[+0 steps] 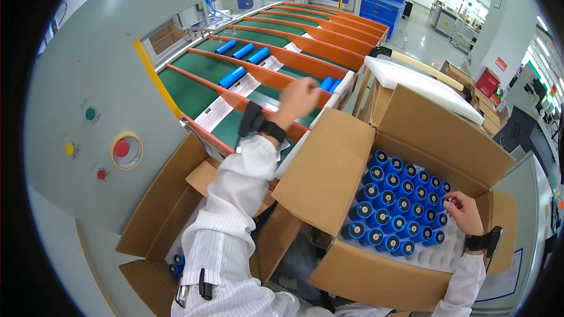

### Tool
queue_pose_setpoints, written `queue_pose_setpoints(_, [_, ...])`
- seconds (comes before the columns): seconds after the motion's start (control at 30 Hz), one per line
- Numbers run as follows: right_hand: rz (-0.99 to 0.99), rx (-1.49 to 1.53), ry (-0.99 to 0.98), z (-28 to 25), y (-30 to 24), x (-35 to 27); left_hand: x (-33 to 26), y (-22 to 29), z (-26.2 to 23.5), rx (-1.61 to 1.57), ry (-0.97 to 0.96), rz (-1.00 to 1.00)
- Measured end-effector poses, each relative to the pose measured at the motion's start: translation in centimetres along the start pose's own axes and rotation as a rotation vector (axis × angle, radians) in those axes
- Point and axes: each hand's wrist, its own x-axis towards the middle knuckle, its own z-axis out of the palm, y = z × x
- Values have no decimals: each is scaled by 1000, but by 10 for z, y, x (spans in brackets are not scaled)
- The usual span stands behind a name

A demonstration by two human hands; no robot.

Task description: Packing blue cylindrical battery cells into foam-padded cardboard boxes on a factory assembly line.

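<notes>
Watching from my distant place, I see the blue cylinders (403,205) standing upright in rows, in a white foam tray (432,256) inside an open cardboard box (376,276); the holes at the near right side of the tray hold none of them. The right hand (464,213) has its fingers bent at the top of a cylinder by the right edge of the rows; I cannot tell if it grasps this one or only touches it. The left hand (298,102) is above the conveyor (194,73), its fingers curled and a little blurred; I cannot tell whether something is inside them. Just beyond it lie two more blue cylinders; four others lie farther left on the green belt, between orange dividers (264,74) and near white strips (214,114). At my left, a second cardboard box (157,202) holds a few cylinders; above it, a grey panel (59,94) carries a big red button (121,148); far behind, blue crates (378,12) are stacked.
</notes>
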Motion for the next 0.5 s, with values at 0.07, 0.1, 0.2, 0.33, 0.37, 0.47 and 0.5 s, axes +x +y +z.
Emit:
queue_pose_setpoints(0.07, [-3,25,-25,1,3,2,5,-73,-4,288,10,-104])
queue_pose_setpoints(0.1, [7,20,-24,1,6,2,7,-96,-4,423,-33,-192])
queue_pose_setpoints(0.2, [73,-2,-22,2,13,4,14,-120,3,535,-112,-311])
queue_pose_setpoints(0.33, [84,-8,-29,3,18,7,25,-139,12,730,-316,-485])
queue_pose_setpoints(0.37, [99,2,-33,3,17,7,29,-122,7,687,-449,-532])
queue_pose_setpoints(0.47, [178,40,-59,0,13,5,38,-136,26,703,-698,-495])
queue_pose_setpoints(0.5, [182,33,-58,-2,14,3,40,-136,35,704,-769,-471])
